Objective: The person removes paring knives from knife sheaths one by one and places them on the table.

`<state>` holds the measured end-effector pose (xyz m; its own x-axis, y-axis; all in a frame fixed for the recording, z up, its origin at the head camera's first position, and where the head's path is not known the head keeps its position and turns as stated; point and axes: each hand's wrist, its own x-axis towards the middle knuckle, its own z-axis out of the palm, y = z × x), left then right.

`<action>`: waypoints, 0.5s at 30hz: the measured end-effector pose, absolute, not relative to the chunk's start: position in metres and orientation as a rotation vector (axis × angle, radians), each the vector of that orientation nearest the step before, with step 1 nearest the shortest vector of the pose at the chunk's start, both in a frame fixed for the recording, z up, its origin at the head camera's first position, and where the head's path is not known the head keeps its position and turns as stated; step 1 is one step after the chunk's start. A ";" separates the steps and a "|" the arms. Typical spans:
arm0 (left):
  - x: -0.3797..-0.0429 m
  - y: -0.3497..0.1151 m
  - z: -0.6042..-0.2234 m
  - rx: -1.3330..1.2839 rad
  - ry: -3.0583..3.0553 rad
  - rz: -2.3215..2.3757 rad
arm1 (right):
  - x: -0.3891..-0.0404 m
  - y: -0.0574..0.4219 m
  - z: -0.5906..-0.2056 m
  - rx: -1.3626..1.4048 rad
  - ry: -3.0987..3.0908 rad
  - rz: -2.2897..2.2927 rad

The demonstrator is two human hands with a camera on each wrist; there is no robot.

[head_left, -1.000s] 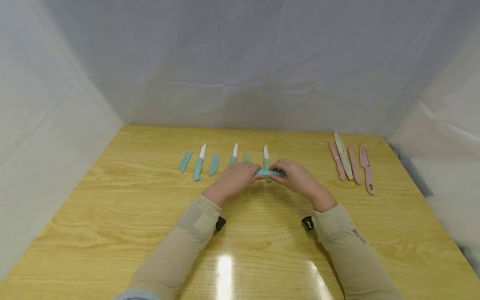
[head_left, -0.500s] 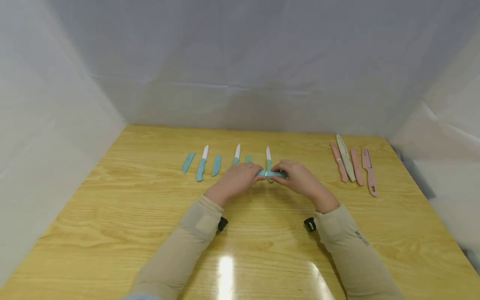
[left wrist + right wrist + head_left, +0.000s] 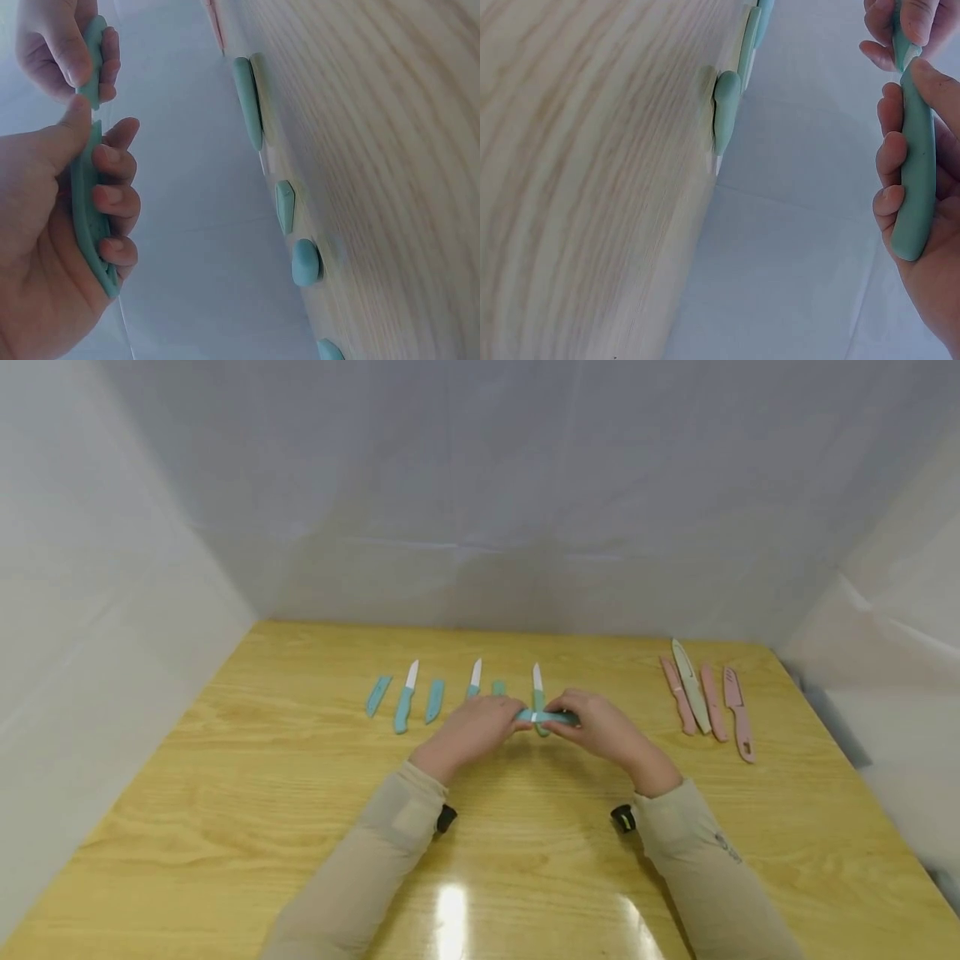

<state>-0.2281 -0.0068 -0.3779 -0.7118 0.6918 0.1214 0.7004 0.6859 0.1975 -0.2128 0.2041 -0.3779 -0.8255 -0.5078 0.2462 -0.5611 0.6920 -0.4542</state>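
In the head view my left hand and right hand meet above the table's middle. My left hand grips a blue-green blade sheath, its tapered end towards the palm. Fingers and thumb of my right hand hold the handle of a paring knife in line with it. A short strip of white blade shows between handle and sheath; the other part of the blade is hidden. Just beyond the hands lie a green-handled knife, a green sheath and a blue-handled knife, partly covered by the hands.
Left of the hands lie a blue sheath, a blue knife and another blue sheath. At the right are pink knives, a pale green sheathed knife and other pink pieces. White sheeting encloses the wooden table.
The white strip of blade between my hands shows more plainly than a second ago. Both hands keep their hold and barely move; the head view has shifted slightly.
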 end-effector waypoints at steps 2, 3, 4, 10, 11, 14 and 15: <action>-0.228 -0.006 -0.378 -1.175 -2.845 -0.369 | -0.213 0.205 -0.378 0.876 -2.797 0.798; -0.228 -0.006 -0.377 -1.175 -2.842 -0.372 | -0.213 0.205 -0.378 0.875 -2.796 0.793; -0.227 -0.006 -0.376 -1.175 -2.840 -0.372 | -0.213 0.205 -0.378 0.875 -2.796 0.786; -0.226 -0.007 -0.375 -1.174 -2.855 -0.373 | -0.213 0.206 -0.378 0.881 -2.799 0.771; -0.225 -0.007 -0.375 -1.174 -2.855 -0.375 | -0.213 0.206 -0.378 0.881 -2.800 0.772; -0.225 -0.007 -0.375 -1.174 -2.851 -0.383 | -0.212 0.207 -0.378 0.879 -2.801 0.778; -0.225 -0.007 -0.376 -1.172 -2.849 -0.382 | -0.212 0.207 -0.378 0.877 -2.801 0.783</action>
<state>-0.2253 -0.0068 -0.3756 -0.7146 0.6879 0.1271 0.6971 0.6849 0.2120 -0.2117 0.2073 -0.3776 -0.8284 -0.5043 0.2438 -0.5576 0.7013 -0.4440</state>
